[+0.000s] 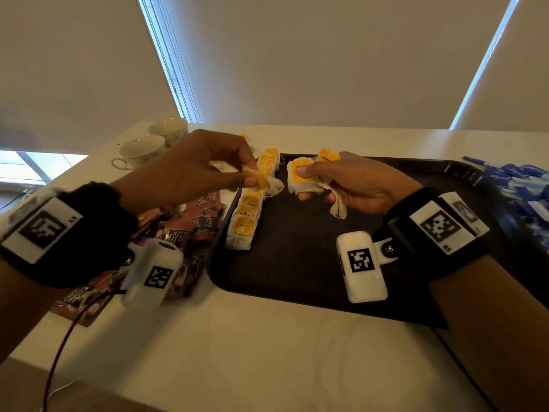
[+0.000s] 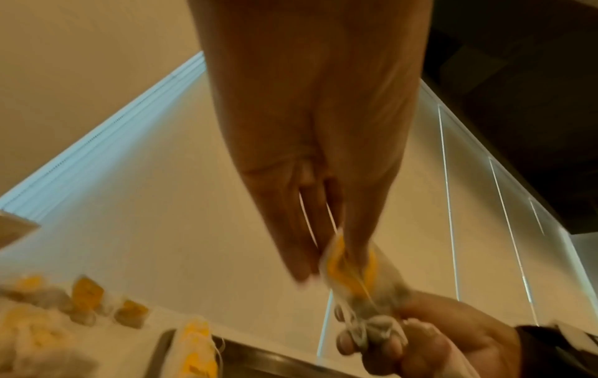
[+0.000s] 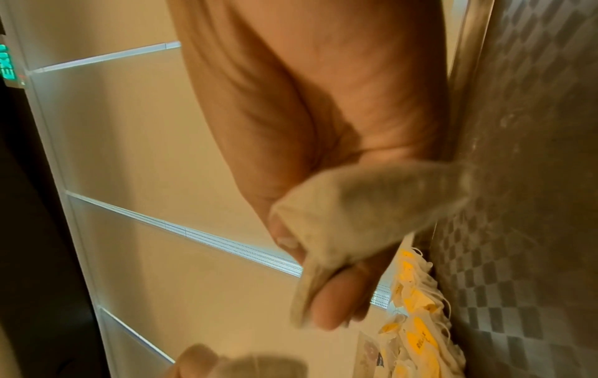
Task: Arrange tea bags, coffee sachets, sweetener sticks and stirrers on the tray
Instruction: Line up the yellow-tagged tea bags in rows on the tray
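I am in the middle of the tea-bag step. My left hand [image 1: 205, 165] pinches one tea bag [image 1: 260, 179] between thumb and forefinger, just above the row of tea bags [image 1: 248, 212] that runs along the left edge of the tray [image 1: 297, 278], near the middle of the head view. My right hand [image 1: 350, 182] holds a small bunch of tea bags [image 1: 303, 176] to the right of that, over the dark tray floor, thumb pressed on a yellow tag and fingers curled under; one bag dangles loose below my fingers. So both grips are closed on bags, neither one wide.

The next move, as I judge it, is to lay the pinched bag into the row so that it overlaps its neighbours evenly, then take the next one from the bunch. That calls for a light release, since the strings could snag and drag a neighbour out of line.

The bags are soft white paper pouches with square yellow tags and thin strings, limp and slightly crumpled. The coffee sachets [image 1: 190, 224], dark red, lie heaped on the counter [image 1: 267, 352] at left centre, off the tray; blue-and-white sticks [image 1: 523, 188] lie at the right edge of the frame. I see no stirrers that I can be sure of.
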A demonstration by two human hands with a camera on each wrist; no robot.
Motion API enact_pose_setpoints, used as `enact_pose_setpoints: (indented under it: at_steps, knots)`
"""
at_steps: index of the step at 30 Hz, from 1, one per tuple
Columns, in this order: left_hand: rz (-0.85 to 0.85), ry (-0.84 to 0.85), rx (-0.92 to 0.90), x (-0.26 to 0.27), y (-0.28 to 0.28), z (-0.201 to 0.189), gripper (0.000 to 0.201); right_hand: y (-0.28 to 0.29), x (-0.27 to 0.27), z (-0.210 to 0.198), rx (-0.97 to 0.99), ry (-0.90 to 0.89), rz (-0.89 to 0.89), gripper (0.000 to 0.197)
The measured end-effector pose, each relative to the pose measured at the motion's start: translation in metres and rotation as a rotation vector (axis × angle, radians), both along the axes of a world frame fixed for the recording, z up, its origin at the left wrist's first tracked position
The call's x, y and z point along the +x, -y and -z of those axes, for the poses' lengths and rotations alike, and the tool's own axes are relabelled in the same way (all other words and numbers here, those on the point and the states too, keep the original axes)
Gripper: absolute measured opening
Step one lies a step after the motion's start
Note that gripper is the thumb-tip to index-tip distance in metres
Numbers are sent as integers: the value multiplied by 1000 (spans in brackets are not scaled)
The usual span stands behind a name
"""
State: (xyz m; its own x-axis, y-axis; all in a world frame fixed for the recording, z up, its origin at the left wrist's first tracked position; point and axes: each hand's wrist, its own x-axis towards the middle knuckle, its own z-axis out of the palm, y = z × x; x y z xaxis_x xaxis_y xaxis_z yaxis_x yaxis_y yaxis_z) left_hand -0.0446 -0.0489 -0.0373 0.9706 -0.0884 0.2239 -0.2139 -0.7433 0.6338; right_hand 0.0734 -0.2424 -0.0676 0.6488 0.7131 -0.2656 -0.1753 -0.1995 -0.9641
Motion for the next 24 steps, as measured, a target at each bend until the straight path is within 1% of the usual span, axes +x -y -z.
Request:
enact_pose_setpoints:
  at_steps: [1, 3, 4, 6, 8, 9, 11, 13, 14, 17, 22, 24]
  knots:
    - [32, -92, 16, -4, -3, -2, 13, 0, 0, 0, 8, -3, 24, 8]
    - [121, -309, 111, -8, -11, -3, 9, 0, 1, 0, 17, -12, 49, 10]
    - [159, -427, 146, -9, -14, -1, 10, 0, 1, 0, 15, -15, 54, 13]
    - [196, -646, 152, -9, -17, 4, 13, 1, 1, 0, 10, -14, 57, 18]
    - [228, -801, 208, -6, -17, 12, 12, 0, 1, 1, 9, -12, 53, 20]
    - [245, -842, 271, -4, -16, 15, 10, 0, 0, 1, 6, -12, 51, 20]
    - [243, -845, 403, 3, -15, 21, 10, 0, -1, 0, -3, -13, 44, 20]
    - [193, -757, 529, 11, -15, 27, 12, 0, -2, 0, -15, -6, 37, 20]
    - [166, -708, 558, 13, -14, 30, 12, 0, -3, -1, -21, -4, 35, 20]
    - [106, -594, 500, 17, -8, 34, 18, 0, -2, -1, -24, 2, 37, 27]
    - [71, -532, 444, 21, -10, 35, 29, -1, -3, -1, -29, -3, 39, 31]
    - [64, -490, 472, 20, -13, 38, 29, -1, -3, -1, -30, -3, 33, 31]
